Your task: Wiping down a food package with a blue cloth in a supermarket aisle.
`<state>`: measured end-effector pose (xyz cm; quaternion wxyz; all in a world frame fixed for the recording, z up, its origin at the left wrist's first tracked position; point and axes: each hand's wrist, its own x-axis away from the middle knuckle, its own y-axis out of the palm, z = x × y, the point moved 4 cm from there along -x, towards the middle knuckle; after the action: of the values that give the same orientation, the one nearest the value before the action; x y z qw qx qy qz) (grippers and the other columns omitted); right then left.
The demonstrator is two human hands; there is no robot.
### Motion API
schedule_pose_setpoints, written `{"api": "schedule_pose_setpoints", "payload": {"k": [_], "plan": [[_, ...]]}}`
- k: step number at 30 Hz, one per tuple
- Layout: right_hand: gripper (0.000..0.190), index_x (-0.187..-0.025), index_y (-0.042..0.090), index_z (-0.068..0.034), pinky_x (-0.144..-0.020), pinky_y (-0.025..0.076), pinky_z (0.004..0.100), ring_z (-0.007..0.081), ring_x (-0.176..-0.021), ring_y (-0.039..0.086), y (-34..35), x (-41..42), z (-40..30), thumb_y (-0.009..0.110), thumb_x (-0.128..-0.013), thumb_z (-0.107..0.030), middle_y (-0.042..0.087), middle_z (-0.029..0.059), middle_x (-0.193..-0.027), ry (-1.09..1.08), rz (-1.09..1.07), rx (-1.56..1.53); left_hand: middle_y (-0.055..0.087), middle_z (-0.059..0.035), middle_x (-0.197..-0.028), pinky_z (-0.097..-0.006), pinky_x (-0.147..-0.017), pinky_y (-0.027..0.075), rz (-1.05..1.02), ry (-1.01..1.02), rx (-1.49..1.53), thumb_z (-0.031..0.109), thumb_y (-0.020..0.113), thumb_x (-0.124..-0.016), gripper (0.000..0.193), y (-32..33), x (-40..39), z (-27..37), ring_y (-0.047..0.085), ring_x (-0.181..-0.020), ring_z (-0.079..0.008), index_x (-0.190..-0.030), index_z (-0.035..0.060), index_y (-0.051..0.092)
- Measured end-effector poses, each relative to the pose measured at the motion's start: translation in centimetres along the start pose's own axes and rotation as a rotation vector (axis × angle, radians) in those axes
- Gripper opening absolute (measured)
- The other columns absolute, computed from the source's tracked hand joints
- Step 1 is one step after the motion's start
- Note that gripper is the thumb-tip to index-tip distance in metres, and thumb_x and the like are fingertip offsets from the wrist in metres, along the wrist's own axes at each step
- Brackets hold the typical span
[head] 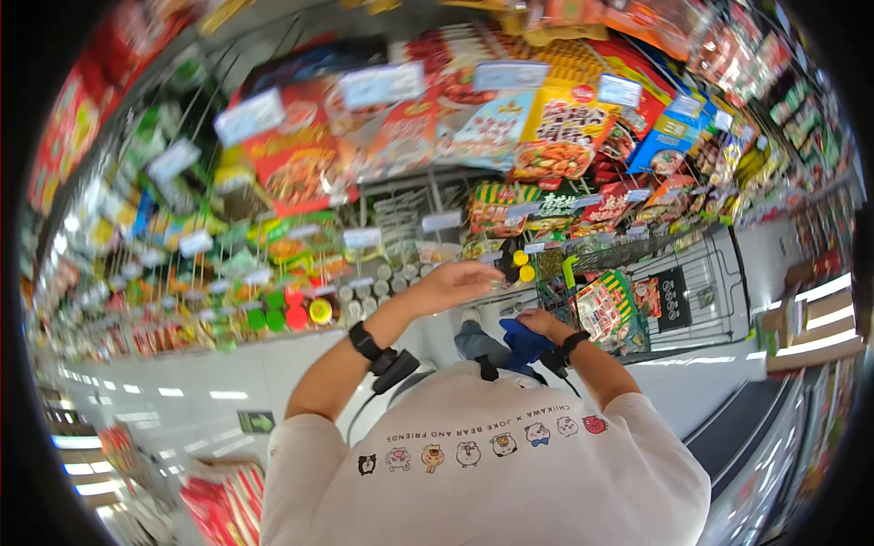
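Observation:
My left hand (468, 281) reaches across the front of the lowest shelf, fingers curved. Close to its fingertips are dark bottles with yellow caps (524, 273) and a small clear item (496, 284). Whether the fingers touch or hold anything is too blurred to tell. Lower and to the right, my right hand (538, 322) grips a blue cloth-like item (522, 340) in front of my legs. Beside that hand is a wire shopping cart (734, 273). It carries a green-and-yellow striped food packet (604, 307) and a red-and-black packet (662, 298).
Ahead, tiered wire racks hold seasoning packets (567, 130) behind price tags (382, 85). Grey-lidded jars (369, 297) and green-lidded jars (273, 310) line the bottom shelf. Pale floor tiles (225, 382) lie behind me to the left. A dark ramp-like strip (737, 416) is at right.

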<state>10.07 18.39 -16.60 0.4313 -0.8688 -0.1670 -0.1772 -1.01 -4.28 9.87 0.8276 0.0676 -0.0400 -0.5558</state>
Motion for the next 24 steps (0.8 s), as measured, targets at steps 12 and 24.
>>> {"api": "schedule_pose_setpoints", "payload": {"k": [12,24], "plan": [[0.026,-0.095,0.058,-0.003,-0.069,0.045,0.0277,0.0164,-0.077,0.057,4.8,4.5,-5.1,0.046,-0.081,-0.022,0.06,0.009,-0.087,0.018,-0.252,-0.09,0.051,-0.0131,-0.089,-0.0281,-0.064,0.037,0.029,0.877,-0.144,0.043,0.064,-0.066,0.052,12.9,23.3,19.1,0.048,-0.077,-0.0194,-0.089,-0.0025,0.055],[0.029,-0.098,0.058,-0.006,-0.077,0.043,0.0276,0.018,-0.086,0.056,7.9,15.0,-3.0,0.045,-0.082,-0.025,0.059,0.0092,-0.096,0.251,-0.117,-0.296,0.051,-0.0123,-0.092,-0.0277,-0.066,0.039,-0.172,0.869,-0.199,0.041,0.059,-0.071,0.051,19.3,20.2,18.9,0.048,-0.078,-0.0196,-0.1,0.0003,0.052]]}}
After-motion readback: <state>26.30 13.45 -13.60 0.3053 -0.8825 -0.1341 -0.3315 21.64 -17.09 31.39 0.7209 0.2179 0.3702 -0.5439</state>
